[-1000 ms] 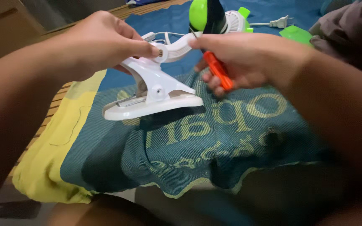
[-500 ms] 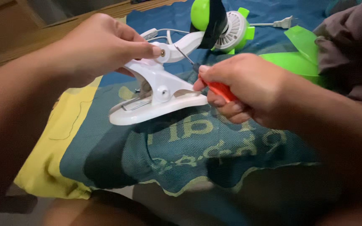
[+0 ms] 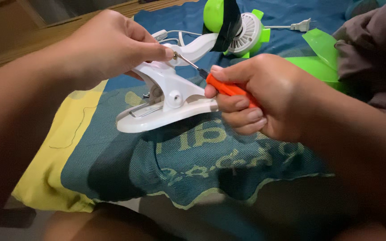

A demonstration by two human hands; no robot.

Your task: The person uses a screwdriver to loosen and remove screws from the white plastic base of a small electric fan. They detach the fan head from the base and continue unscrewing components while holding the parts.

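Right hand grips the screwdriver, its shaft slanting up-left into the clamp joint; left hand fingers pinch that joint.

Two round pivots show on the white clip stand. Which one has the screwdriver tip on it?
The upper pivot, beside the left hand. The screwdriver in the right hand meets it; the lower pivot on the clamp sits untouched.

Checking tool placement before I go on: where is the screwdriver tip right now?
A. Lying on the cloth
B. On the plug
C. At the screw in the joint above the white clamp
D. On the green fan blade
C: the right hand holds the orange screwdriver with its tip at the joint screw of the white clamp, which the left hand steadies.
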